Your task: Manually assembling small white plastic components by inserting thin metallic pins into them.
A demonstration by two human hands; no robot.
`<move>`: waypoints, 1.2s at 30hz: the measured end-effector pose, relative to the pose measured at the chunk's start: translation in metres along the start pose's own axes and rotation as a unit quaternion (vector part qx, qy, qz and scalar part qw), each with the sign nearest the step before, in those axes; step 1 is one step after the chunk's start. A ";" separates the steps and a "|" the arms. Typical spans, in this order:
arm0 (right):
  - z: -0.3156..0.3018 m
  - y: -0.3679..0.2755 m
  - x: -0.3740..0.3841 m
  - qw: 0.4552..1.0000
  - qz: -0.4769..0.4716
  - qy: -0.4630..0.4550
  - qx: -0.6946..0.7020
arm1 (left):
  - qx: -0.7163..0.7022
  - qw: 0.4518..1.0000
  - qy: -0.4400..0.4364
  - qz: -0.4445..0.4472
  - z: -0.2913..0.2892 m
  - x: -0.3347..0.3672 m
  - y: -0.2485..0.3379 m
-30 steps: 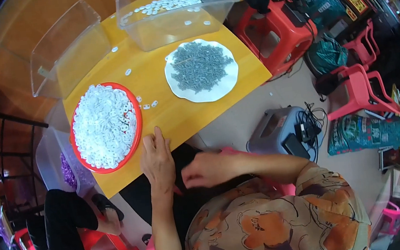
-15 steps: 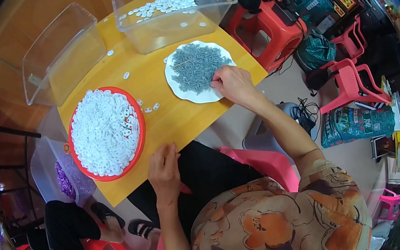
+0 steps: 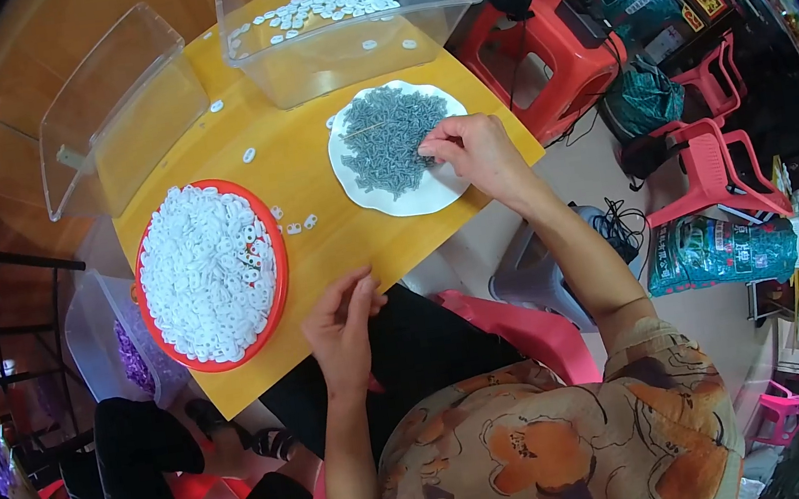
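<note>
With twelve o'clock straight ahead of the person, a white scalloped plate (image 3: 432, 190) stood near three o'clock on the yellow bench (image 3: 303, 166), carrying a heap of small grey pieces (image 3: 382, 156). The right hand (image 3: 483, 156) reached in from the plate's four o'clock side, its grip drawn to a pinch at the heap's three o'clock edge; whether a piece was caught between thumb and fingers could not be told. A thin pale stick (image 3: 366, 130) lay across the heap toward ten o'clock.

The left hand (image 3: 341, 326) hung at six o'clock by the bench's near edge, fingers bent and thumb near the forefinger; whether its grip held anything could not be told. At eight o'clock sat a round red tray (image 3: 282, 265), heaped with white oval pieces (image 3: 196, 276). A few loose white pieces (image 3: 294, 228) lay on the bench near the tray's two o'clock rim.

At twelve stood a large clear box (image 3: 316, 74) with more white ovals inside, and at ten a second clear container (image 3: 127, 94). Beyond the tray's eight o'clock side, below the bench, a translucent tub (image 3: 97, 325) held purple pieces (image 3: 135, 360). A red stool (image 3: 553, 76) stood off the bench's two o'clock side.
</note>
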State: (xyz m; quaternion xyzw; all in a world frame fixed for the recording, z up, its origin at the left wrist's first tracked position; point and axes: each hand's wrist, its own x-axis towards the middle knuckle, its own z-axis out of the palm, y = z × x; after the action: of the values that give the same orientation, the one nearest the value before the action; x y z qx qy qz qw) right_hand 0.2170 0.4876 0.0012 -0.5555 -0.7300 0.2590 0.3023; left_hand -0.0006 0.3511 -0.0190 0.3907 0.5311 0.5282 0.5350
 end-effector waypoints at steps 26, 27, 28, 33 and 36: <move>0.088 -0.114 -0.039 0.871 0.040 -0.189 0.452 | -0.277 0.949 0.148 -0.024 -0.045 -0.006 0.013; 0.088 -0.115 -0.040 0.873 0.026 -0.182 0.451 | -0.267 0.951 0.153 -0.012 -0.045 -0.006 0.014; 0.089 -0.115 -0.040 0.873 0.029 -0.183 0.451 | -0.257 0.954 0.157 0.000 -0.045 -0.006 0.015; 0.091 -0.114 -0.041 0.883 0.008 -0.149 0.445 | -0.236 0.959 0.157 -0.022 -0.044 -0.006 0.021; 0.088 -0.112 -0.040 0.880 0.011 -0.160 0.447 | -0.232 0.959 0.161 -0.025 -0.042 -0.005 0.020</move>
State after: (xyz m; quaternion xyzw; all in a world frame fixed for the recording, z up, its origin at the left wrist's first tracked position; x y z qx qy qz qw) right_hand 0.0873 0.4168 0.0151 -0.3203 -0.5694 0.6463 0.3944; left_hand -0.0442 0.3425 -0.0044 0.1521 0.4829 0.6791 0.5316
